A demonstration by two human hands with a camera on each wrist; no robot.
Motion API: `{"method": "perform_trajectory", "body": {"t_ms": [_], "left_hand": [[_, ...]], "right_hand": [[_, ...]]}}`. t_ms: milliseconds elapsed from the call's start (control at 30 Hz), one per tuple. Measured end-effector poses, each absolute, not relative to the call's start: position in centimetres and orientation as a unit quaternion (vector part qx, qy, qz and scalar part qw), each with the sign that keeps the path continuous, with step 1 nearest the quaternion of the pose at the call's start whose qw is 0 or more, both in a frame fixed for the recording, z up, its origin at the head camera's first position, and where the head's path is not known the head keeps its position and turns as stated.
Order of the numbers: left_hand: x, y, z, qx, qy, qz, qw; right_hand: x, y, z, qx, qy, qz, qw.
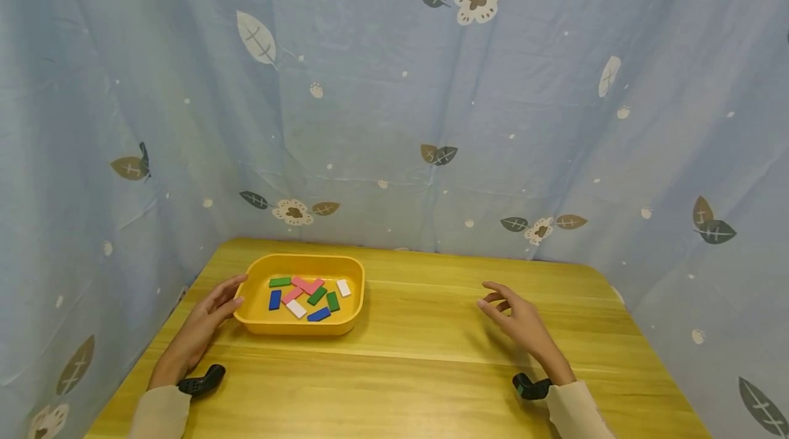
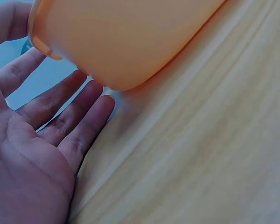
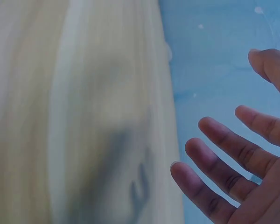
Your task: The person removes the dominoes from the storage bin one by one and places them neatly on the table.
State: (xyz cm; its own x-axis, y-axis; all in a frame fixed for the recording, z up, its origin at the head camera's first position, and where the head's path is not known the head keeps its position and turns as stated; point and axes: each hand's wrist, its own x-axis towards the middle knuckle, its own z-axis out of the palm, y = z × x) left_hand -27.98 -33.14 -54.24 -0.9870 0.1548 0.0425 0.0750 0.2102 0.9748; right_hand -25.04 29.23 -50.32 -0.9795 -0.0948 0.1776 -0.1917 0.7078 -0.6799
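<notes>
A yellow plastic tray with a raised rim stands on the left of the table. Inside it lie several small flat blocks: a blue block, a white block, a green block, pink blocks and more. At the tray's left end, my left hand touches the rim with thumb and fingertips. In the left wrist view its fairly straight fingers lie against the orange-looking tray wall. Well to the right, my right hand hovers over the table with loosely bent fingers, holding nothing.
A yellow wood-grain table stretches between and in front of the hands. Behind it and along both sides hangs a pale blue curtain with leaf and flower prints. Each wrist wears a black device, such as the left strap.
</notes>
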Motion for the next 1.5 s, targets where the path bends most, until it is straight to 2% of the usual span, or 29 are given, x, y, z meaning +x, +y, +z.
{"method": "perform_trajectory", "body": {"t_ms": [533,1167,1500], "left_hand": [[-27.9,-33.1,-54.1,0.062,0.771,0.632,0.053],[-28.0,-33.0,-54.2,0.054,0.777,0.626,0.045],[-28.0,-33.0,-54.4,0.058,0.771,0.633,0.043]], "right_hand": [[-27.7,23.2,-48.9,0.146,-0.905,0.396,0.049],[-30.0,15.5,-47.4,0.251,-0.883,0.395,0.035],[-30.9,10.9,-46.6,0.315,-0.857,0.409,0.009]]}}
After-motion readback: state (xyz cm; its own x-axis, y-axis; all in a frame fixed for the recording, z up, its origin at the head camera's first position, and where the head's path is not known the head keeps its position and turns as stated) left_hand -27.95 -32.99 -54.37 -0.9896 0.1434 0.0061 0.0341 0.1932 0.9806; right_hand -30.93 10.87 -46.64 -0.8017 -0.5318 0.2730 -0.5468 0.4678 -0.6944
